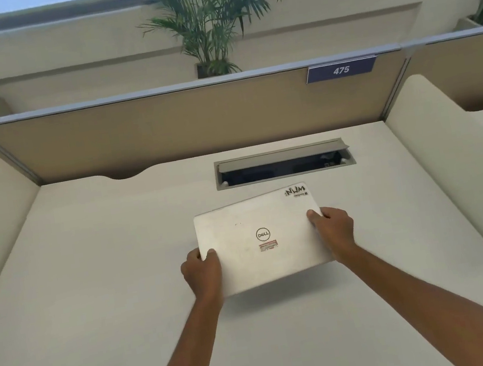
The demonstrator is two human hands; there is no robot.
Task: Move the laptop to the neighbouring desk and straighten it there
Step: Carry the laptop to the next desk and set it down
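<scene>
A closed silver laptop [261, 239] with a round logo and stickers on its lid is over the middle of a white desk [94, 298]. It is turned a little askew, its right side farther back. A shadow under its near edge shows that edge lifted off the desk. My left hand [200, 270] grips its near left corner, thumb on the lid. My right hand [333, 230] grips its right edge, thumb on the lid.
An open cable hatch [284, 164] is sunk in the desk just behind the laptop. A tan partition [162, 125] with a "475" label [341, 69] closes the back. White side dividers [434, 138] stand on both sides. Potted plants [211, 30] sit beyond.
</scene>
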